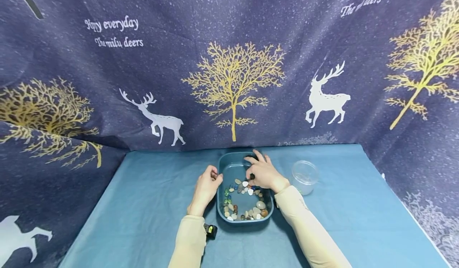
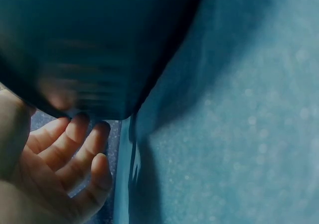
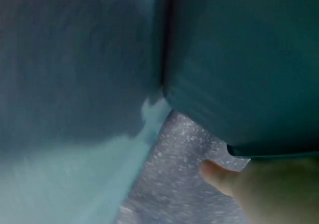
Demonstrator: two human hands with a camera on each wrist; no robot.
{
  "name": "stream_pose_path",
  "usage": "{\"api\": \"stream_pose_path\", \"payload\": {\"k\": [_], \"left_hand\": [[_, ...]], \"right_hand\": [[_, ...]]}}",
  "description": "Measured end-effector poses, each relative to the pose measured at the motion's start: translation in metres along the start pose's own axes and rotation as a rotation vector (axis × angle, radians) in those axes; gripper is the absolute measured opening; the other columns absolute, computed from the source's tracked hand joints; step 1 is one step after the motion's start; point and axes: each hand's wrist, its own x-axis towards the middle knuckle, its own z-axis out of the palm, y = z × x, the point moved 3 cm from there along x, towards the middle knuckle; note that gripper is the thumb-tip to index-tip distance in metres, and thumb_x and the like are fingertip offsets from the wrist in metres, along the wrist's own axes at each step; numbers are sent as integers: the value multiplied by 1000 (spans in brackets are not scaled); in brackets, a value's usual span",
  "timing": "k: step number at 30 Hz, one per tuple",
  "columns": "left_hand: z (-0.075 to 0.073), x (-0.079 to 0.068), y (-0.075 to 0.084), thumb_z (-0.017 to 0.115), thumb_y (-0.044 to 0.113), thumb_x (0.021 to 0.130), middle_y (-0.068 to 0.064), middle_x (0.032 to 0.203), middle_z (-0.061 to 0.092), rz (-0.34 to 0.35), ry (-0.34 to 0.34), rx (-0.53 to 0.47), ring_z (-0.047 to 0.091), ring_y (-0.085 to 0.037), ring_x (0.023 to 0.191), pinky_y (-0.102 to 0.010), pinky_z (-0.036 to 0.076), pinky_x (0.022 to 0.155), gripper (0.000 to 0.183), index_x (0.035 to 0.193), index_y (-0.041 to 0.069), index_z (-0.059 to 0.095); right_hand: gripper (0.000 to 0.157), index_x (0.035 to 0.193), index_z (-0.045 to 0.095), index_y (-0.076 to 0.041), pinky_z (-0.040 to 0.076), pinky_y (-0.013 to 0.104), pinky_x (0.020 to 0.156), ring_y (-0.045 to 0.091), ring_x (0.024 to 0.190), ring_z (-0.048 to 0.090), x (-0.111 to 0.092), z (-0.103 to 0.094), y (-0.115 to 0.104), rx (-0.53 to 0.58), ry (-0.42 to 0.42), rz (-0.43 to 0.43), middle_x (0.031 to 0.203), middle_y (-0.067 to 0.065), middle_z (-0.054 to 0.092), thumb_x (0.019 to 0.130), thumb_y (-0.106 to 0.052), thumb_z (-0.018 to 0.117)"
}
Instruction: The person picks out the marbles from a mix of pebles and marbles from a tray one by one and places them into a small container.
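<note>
A dark teal plastic basin point(image 1: 245, 221) sits on the table, with several pebbles point(image 1: 260, 205) and glass marbles point(image 1: 226, 194) scattered over its floor. My left hand point(image 1: 206, 185) holds the basin's left rim, its fingers point(image 2: 77, 129) curled against the edge from outside. Over the basin's right wall reaches my right hand point(image 1: 266, 174). Its thumb and index finger are bent close together just above the stones, while the other fingers stretch out. Whether a stone lies between them is hidden. The right wrist view catches just part of this hand point(image 3: 269, 186) beside the rim.
To the right of the basin stands a clear plastic jar point(image 1: 305, 176), with a little something green near its bottom. Blue cloth covers the table point(image 1: 154, 204). Behind it hangs a dark curtain point(image 1: 201, 128) printed with deer and trees.
</note>
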Motion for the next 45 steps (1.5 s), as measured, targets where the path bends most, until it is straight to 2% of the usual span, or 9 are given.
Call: {"api": "stream_pose_path", "payload": {"k": [6,10,16,22,29,35,39,45], "left_hand": [[1,-1,-1,64,26,94,3,86,58,-2,3,-10,55,-13,72,-34,43,65,15,98,15,55],[0,0,-1,64,27,94,4,86,58,-5,8,-11,55,-13,71,-34,42,65,14,97,17,53],[-3,1,0,64,26,93,3,85,58,8,12,-12,54,-14,71,-34,42,64,15,97,16,54],[-5,4,2,64,27,93,4,84,57,15,25,3,54,-14,71,-34,42,65,14,96,17,54],[-2,3,3,64,26,93,4,84,57,24,17,9,54,-13,70,-34,42,64,14,96,17,53],[0,-1,1,65,24,93,4,83,57,12,22,1,54,-12,70,-34,42,64,15,95,15,53],[3,-1,2,64,26,93,5,84,57,17,5,5,55,-11,71,-33,43,64,14,96,16,54],[1,-2,1,65,26,93,5,83,57,11,29,6,55,-12,71,-34,42,64,15,94,17,54]], "right_hand": [[11,83,70,-28,19,71,101,43,144,13,0,2,8,231,113,-28,149,12,40,81,-27,81],[13,82,69,-26,21,72,101,45,142,16,-1,1,11,333,185,-40,147,15,42,81,-23,81],[12,87,68,-24,20,66,105,44,142,19,-10,-4,13,458,230,-2,148,15,41,84,-21,79],[14,87,67,-23,26,63,104,41,139,26,-20,-22,14,450,299,11,147,15,43,83,-19,80],[17,85,65,-19,27,62,104,43,137,29,-36,-46,12,407,376,20,144,18,45,82,-14,81],[18,87,63,-16,27,59,106,43,136,31,-46,-56,9,375,419,13,142,18,47,82,-16,80],[20,85,62,-16,26,60,105,44,135,33,-56,-60,15,349,469,24,140,20,48,80,-13,82],[20,85,62,-18,26,59,105,41,134,35,-72,-69,33,345,525,65,139,19,50,79,-15,82]]}}
